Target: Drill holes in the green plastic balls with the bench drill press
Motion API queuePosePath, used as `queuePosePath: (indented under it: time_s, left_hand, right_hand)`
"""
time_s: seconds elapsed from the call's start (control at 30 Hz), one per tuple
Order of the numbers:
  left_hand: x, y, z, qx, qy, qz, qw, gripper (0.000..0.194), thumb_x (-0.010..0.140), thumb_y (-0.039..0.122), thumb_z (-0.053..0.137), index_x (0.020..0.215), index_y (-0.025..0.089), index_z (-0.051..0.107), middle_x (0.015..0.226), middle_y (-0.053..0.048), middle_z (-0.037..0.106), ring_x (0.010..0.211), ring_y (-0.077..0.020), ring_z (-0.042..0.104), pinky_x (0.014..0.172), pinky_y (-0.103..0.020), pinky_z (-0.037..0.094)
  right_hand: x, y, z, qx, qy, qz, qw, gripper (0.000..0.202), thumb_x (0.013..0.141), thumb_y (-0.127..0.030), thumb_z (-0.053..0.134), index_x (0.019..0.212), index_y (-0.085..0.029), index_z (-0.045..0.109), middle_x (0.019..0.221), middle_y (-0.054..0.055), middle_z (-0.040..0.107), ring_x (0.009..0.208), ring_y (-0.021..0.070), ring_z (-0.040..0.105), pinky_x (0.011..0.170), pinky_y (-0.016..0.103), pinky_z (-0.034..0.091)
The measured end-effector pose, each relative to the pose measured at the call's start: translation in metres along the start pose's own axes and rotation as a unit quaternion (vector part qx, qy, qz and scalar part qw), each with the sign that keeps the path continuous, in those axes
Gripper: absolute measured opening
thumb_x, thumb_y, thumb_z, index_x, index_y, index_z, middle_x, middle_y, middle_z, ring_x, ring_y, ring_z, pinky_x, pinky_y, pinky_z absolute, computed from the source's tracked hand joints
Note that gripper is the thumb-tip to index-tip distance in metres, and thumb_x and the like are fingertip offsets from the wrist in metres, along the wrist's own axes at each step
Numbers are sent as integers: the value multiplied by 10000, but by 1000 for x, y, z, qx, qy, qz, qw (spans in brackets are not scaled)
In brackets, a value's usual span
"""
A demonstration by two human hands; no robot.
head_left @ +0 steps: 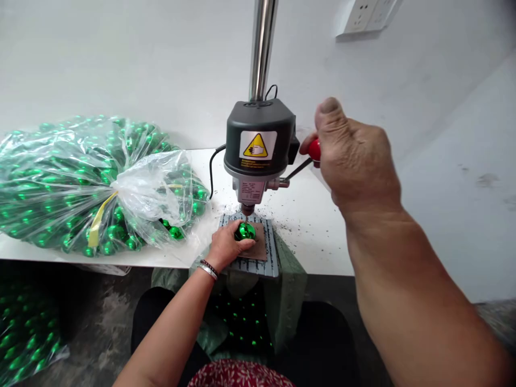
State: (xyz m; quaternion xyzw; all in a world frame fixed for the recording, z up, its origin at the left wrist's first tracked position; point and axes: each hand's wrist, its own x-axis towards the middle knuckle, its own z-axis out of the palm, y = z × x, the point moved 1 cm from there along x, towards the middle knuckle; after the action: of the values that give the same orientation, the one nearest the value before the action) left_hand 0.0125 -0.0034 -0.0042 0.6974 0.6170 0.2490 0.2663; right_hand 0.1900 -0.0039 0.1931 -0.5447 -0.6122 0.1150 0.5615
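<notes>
Bauble (244, 231), glossy green, sits on a brown pad (260, 244) on the drill press (260, 145) base, directly beneath the bit. Left hand (226, 244) is curled about the near and left side of the bauble, fingers closed on it and pinning it to the pad; fingertips lie close below the bit. Right hand (355, 158) is closed in a fist around the red knob (315, 149) of the feed lever, to the right of the press head. Whether the bit tip touches the bauble cannot be told.

Judgement: a round, slick shell is likely to roll or skid under the bit, so the lever wants a slow, even pull, with the bauble centred and fingertips kept low on its flanks, away from the bit.

Left of the press lies a clear bag (92, 183) of green baubles. Dark swarf is scattered on the table (322, 236) right of the press base.
</notes>
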Motion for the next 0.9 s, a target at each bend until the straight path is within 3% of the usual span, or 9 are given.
queuePosePath:
  time_s: [0.17, 0.33, 0.43, 0.53, 0.9]
  left_hand:
    - [-1, -1, 3, 11, 15, 6, 1000, 538, 774, 394, 765, 1272, 236, 640, 1311, -85, 672, 1218, -282, 609, 1077, -401, 443]
    - [-2, 2, 3, 11, 12, -2, 1000, 577, 772, 391, 770, 1302, 214, 627, 1340, -105, 657, 1246, -300, 597, 1099, -419, 433]
    - [-3, 3, 3, 14, 14, 0, 1000, 558, 773, 386, 769, 1287, 213, 634, 1333, -105, 661, 1242, -297, 599, 1097, -419, 436]
    - [-3, 3, 3, 18, 15, -4, 1000, 551, 775, 389, 767, 1282, 222, 634, 1321, -97, 667, 1229, -294, 607, 1097, -421, 439]
    - [-3, 0, 5, 24, 24, 6, 999, 485, 772, 402, 762, 1214, 233, 656, 1255, -76, 694, 1172, -287, 630, 1062, -420, 463]
  right_hand:
    - [2, 1, 6, 12, 16, 29, 999, 325, 872, -367, 562, 630, -174, 463, 556, -35, 373, 569, 66, 338, 565, 240, 261]
    - [-15, 1, 5, -47, 61, 5, 997, 203, 844, -277, 520, 678, -172, 571, 627, -14, 483, 652, 86, 401, 698, 276, 348]
    - [-33, 6, 4, -55, 78, -21, 995, 217, 839, -332, 497, 759, -185, 635, 767, 24, 593, 752, 119, 491, 798, 315, 402]
    - [-51, 15, 3, -76, 101, -67, 990, 301, 841, -436, 492, 717, -185, 605, 778, 43, 588, 801, 143, 524, 812, 326, 421]
    - [-74, 32, 12, -121, 158, -141, 970, 253, 894, -374, 475, 734, -202, 570, 610, -12, 541, 540, 77, 421, 544, 249, 319]
